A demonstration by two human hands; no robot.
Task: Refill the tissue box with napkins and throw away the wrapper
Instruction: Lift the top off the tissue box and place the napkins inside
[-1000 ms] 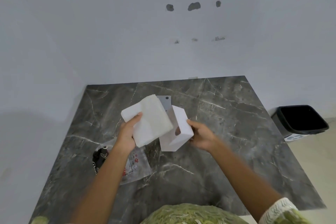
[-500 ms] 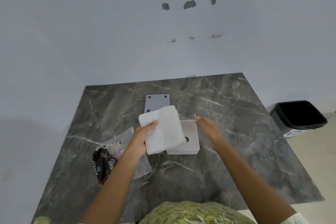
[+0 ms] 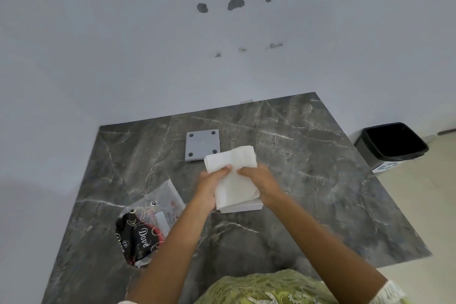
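We have both hands, left hand (image 3: 209, 184) and right hand (image 3: 259, 181), clamped on the napkins (image 3: 233, 173) over the tissue box (image 3: 243, 207), grey lid (image 3: 202, 145) just behind it on the worktop (image 3: 308, 180), wrapper (image 3: 145, 224) reading "Dove" left of the box, black bin (image 3: 392, 144) far right of it on the floor

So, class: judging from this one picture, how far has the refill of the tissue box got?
Done: the wrapper lies opened on the table, and the grey base plate is off the box. In hand: the left hand and right hand grip the napkin stack above the box. Left: load it, refit the plate, bin the wrapper.
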